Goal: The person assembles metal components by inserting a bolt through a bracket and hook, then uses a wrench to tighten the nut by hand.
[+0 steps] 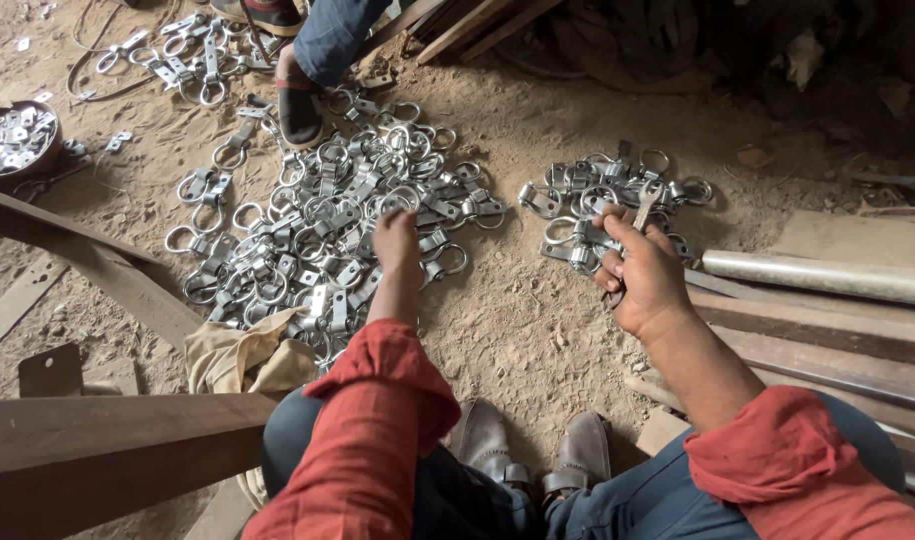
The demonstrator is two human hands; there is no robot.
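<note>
Nearest the lens: two red rolled sleeves (378, 440) and blue trousered knees, grey shoes (538, 455) planted on sandy ground (518, 330) between them.

Left hand (396, 240) stretched forward, fingers curled down and narrow onto the near edge of the big heap of ring-and-plate fittings (318, 230); whether a piece is already pinched, cannot tell, fingertips buried among the metal. Beside that wrist, to its left and nearer the body, a crumpled tan cloth (233, 355) half under the heap, probably spread as a base for the pieces.

Right hand (643, 275) closed around one fitting (588, 245), ring end forward, with a slim dark-handled tool (646, 205) poking up past the knuckles. Just beyond those knuckles, the smaller pile (618, 185), kept well apart from the big heap, likely to separate two batches.

Right of that hand: a pale pipe (828, 278) and stacked rusty bars (828, 350) along the ground. Far beyond the left hand, another person's blue trouser leg and sandalled foot (298, 105), standing at the heap's far edge. Off to the far left, a round pan of small flat plates (13, 140), and a timber beam (108, 455) near the left knee.
</note>
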